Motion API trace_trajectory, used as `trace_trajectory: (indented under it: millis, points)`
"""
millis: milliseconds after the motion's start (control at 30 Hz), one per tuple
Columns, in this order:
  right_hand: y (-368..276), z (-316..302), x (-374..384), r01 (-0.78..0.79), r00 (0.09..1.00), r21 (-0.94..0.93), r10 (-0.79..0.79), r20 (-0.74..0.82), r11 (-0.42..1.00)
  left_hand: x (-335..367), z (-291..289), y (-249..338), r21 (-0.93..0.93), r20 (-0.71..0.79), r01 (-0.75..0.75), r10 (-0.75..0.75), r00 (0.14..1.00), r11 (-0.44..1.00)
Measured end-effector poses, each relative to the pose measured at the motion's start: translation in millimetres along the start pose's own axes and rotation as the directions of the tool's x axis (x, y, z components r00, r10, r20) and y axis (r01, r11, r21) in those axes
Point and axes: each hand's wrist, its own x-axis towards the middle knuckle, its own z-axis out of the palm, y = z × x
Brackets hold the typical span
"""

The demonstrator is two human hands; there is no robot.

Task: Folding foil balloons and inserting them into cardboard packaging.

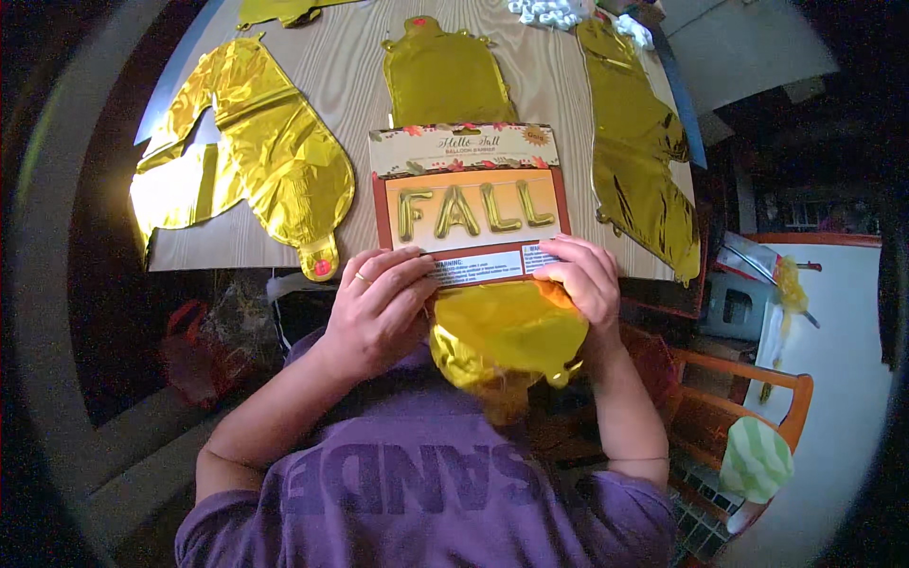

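A flat cardboard balloon package [471,170], printed with gold letter balloons over an orange panel, lies at the near edge of the wooden table. My left hand [379,308], with a ring on one finger, grips its lower left corner. The fingers of my right hand [585,284] are closed on the lower right corner. Below the package's bottom edge, a shiny gold foil balloon [507,331] hangs past the table edge between my forearms. Whether my fingers also pinch this foil cannot be made out. The package covers the near end of another flat foil balloon [445,76].
On the wooden table [346,90], a large gold foil balloon [284,161] lies left and another [639,142] right. A further foil piece [284,9] and white crumpled bits [549,11] are at the far edge. An orange-framed chair [800,407] stands at right.
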Motion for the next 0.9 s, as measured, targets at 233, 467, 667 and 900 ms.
trace_trajectory:
  millis: [233,467,667,900]
  points:
    - [0.4,5.2,16.2,-0.353,0.935,0.121,0.346,0.075,0.928,1.1,4.9,-4.1,-0.217,-0.127,0.266,-0.297,0.946,0.939]
    - [-10.7,14.2,9.1,0.007,0.962,-0.224,-0.068,-0.265,0.974,2.7,-7.0,-7.9,0.115,0.198,-0.036,0.013,0.980,0.993]
    - [-49.1,38.8,-17.4,0.142,0.989,-0.364,-0.151,0.005,0.920,0.6,-8.2,-7.5,0.061,0.202,0.008,-0.020,0.979,0.998]
    - [-46.9,44.5,7.0,0.151,0.987,-0.393,-0.158,0.013,0.907,0.5,-10.1,-12.7,-0.156,0.121,0.082,-0.064,0.991,0.984]
